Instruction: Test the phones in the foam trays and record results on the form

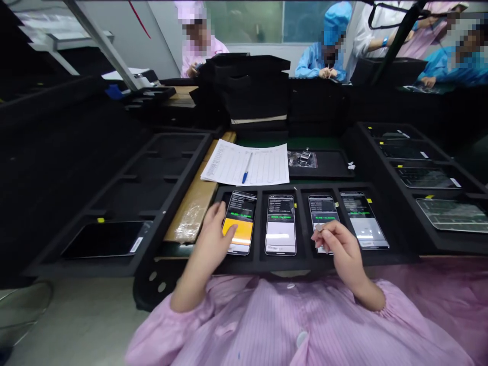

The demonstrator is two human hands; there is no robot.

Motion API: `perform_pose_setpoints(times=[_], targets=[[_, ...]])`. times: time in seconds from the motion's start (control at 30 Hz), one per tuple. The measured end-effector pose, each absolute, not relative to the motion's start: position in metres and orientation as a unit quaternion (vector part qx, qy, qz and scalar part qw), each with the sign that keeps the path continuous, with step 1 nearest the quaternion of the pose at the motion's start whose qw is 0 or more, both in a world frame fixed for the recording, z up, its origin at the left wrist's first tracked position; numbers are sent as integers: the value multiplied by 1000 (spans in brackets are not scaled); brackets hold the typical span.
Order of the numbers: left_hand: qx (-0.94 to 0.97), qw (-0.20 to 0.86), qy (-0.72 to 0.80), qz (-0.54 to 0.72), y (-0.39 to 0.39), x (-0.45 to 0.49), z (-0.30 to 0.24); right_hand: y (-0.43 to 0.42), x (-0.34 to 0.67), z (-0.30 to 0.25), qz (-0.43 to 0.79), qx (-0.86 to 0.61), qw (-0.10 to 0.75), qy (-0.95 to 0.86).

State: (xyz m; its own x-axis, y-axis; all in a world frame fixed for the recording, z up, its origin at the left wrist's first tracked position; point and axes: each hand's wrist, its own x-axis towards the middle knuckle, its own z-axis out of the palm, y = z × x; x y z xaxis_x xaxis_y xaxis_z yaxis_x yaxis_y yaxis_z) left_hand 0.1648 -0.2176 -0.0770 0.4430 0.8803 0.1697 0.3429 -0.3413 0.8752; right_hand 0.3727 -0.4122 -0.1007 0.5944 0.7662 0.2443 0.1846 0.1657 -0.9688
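Note:
Several smartphones lie face up in a black foam tray (301,259), their screens lit with test readouts. My left hand (211,236) rests open, its fingertips at the left edge of the leftmost phone (240,223), which shows an orange panel. My right hand (339,249) sits over the lower right of the third phone (323,216), thumb and fingers pinched on a small pale tab (318,228). The fourth phone (364,221) stands just beyond my right hand, untouched. Pink striped sleeves cover both my arms.
A printed form (246,162) with a blue pen (246,169) lies behind the tray, next to a plastic bag (302,158) on a black pad. Foam trays flank me, the right one (423,178) holding more phones. Several co-workers in pink and blue sit beyond a black partition (247,86).

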Motion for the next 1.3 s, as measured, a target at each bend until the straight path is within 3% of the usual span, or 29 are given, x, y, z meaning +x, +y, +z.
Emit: perform_pose_setpoints(times=[0.07,0.1,0.23,0.4,0.5,0.6,0.7,0.77,0.97,1.2,1.3], targets=[[851,202,387,292,-242,188,-81,-412,371,-103,213,-611,639,-416],[885,151,360,255,-254,199,-84,-412,371,-103,207,-610,636,-425],[916,125,343,168,-283,230,-99,-414,370,-105,213,-601,638,-430],[845,312,374,220,-285,232,-102,-413,372,-101,252,-554,696,-382],[754,457,395,257,-275,234,-97,-413,370,-94,399,-480,721,-302],[631,624,400,228,-263,237,-89,-415,363,-86,641,-374,643,-192],[538,715,355,272,-261,240,-78,-415,353,-82,757,-318,554,-138],[526,718,305,339,-270,243,-71,-411,347,-83,737,-337,565,-153],[557,602,252,514,-311,254,-61,-395,340,-88,502,-483,670,-257],[528,533,273,603,-299,255,-58,-409,347,-85,355,-536,667,-377],[509,573,297,569,-289,253,-57,-411,354,-88,361,-553,635,-400]])
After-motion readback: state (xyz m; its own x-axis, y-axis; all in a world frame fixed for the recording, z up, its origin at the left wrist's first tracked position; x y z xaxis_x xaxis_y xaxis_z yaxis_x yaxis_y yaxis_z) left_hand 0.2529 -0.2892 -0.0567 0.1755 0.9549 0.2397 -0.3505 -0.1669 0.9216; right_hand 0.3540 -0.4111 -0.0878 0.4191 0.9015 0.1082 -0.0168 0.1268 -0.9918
